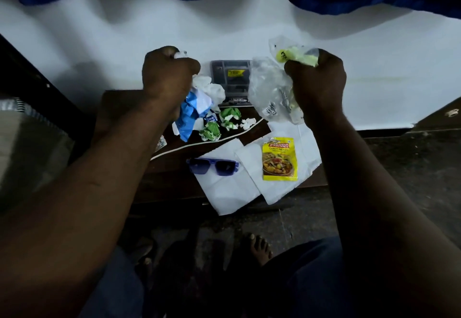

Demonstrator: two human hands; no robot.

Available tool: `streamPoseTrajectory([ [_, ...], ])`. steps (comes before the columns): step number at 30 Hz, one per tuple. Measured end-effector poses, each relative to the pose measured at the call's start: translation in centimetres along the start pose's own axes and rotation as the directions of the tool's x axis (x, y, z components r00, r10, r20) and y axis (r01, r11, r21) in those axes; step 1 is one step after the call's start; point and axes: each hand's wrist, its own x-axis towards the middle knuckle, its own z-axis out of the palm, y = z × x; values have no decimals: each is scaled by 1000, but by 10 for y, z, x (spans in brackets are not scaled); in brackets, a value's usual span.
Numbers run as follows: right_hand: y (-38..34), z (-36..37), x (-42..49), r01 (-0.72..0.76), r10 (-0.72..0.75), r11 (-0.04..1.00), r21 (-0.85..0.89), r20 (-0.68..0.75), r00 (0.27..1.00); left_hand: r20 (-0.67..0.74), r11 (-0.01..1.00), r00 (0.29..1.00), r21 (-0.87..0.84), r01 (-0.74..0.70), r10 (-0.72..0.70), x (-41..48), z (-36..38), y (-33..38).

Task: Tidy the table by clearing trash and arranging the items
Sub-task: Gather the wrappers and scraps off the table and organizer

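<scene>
The fingers [185,64] of the left hand [169,75] are curled tight round a blue and white wrapper [190,115], which hangs down. The right hand [316,80] squeezes a clear bag [268,88] the same way. Both are lifted off the surface [169,180], I think to carry the trash away. Green paper balls [229,117] wait in the middle. Sunglasses [212,166] lie at 6 o'clock and a yellow packet [279,159] at 4 o'clock, both on white paper [224,190].

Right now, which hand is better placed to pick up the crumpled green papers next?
Probably the left hand: its blue-and-white wrapper hangs right beside the green papers. The right hand, gripping a clear plastic bag, is farther to the side. Both hands are full.
</scene>
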Motion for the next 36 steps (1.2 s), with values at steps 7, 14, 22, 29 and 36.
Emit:
streamPoseTrajectory([
  [7, 8, 5, -4, 24, -22, 999, -48, 38, 999, -3, 997, 1000, 78, 6, -6, 3, -6, -1],
  [14, 8, -4, -5, 160, -117, 954, -253, 175, 978, -34, 971, 980, 142, -192, 199, -5, -7, 9],
  [22, 18, -16, -8, 50, 81, 896, -441, 275, 958, -39, 958, 963, 122, -261, 267, -12, 8, 12],
  [29, 56, -19, 0, 169, 219, 704, -690, 437, 872, -75, 937, 941, 141, -319, 331, -15, 16, 14],
  [36, 90, -6, 8, 236, 497, 496, -835, 497, 711, -86, 931, 947, 232, -283, 310, -7, 16, 8],
])
